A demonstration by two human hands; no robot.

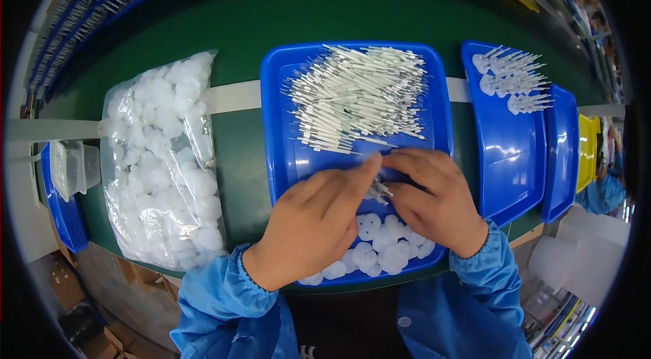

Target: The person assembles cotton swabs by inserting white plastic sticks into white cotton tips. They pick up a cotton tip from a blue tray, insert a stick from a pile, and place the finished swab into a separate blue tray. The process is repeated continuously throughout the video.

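My left hand [313, 223] and my right hand [434, 196] meet over a blue tray [444, 108], fingertips nearly touching and a little blurred. A small cluster of white rods [378, 191] shows between them, partly under my left fingers, which are closed around it. The right thumb and forefinger are pinched together, and what they grip is hidden. Beyond my hands, a large pile of thin white rods with metal pin ends [363, 91] fills the tray's far half. Translucent white discs [393, 250] lie loose in its near end, below my hands.
A clear bag of white discs [163, 162] lies on the green table [237, 13] at left. On the right, another blue tray [508, 176] carries discs with rods standing in them [512, 77]. Further blue and yellow trays [586, 152] follow. Racks of rods [88, 13] line the far left.
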